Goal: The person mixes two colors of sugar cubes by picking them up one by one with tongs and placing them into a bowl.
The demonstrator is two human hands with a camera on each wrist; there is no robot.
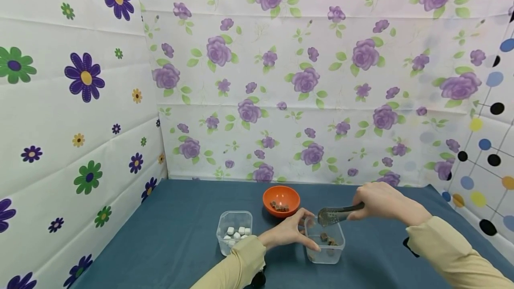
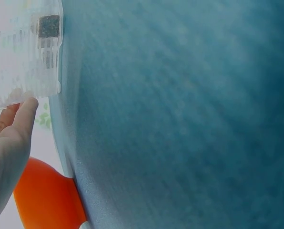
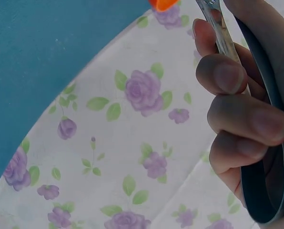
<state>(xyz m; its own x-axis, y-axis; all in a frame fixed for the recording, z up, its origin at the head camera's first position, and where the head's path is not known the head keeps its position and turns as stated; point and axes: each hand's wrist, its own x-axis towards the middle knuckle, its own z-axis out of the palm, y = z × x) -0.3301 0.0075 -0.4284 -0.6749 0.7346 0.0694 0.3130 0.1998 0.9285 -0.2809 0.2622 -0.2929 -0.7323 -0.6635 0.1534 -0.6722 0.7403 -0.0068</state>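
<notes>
My right hand [image 1: 375, 202] grips metal tongs [image 1: 335, 215]; in the right wrist view the fingers curl round the tongs' handle [image 3: 270, 210]. The tongs' perforated end is over the back of a clear plastic container [image 1: 335, 251] holding several small brown cubes [image 1: 323, 237]. My left hand [image 1: 287, 231] holds that container at its left side, with the thumb towards the front and the other fingers towards the back. In the left wrist view, the fingertips [image 2: 28, 112] touch the container's wall [image 2: 49, 78]. Whether the tongs pinch anything cannot be told.
Behind my left hand stands an orange bowl [image 1: 281, 188] with several brown cubes inside. To the left is another clear container [image 1: 234, 214] with several white cubes [image 1: 237, 235]. A dark blue cloth [image 1: 168, 244] covers the table, with flower-patterned sheets [image 1: 241, 146] around it.
</notes>
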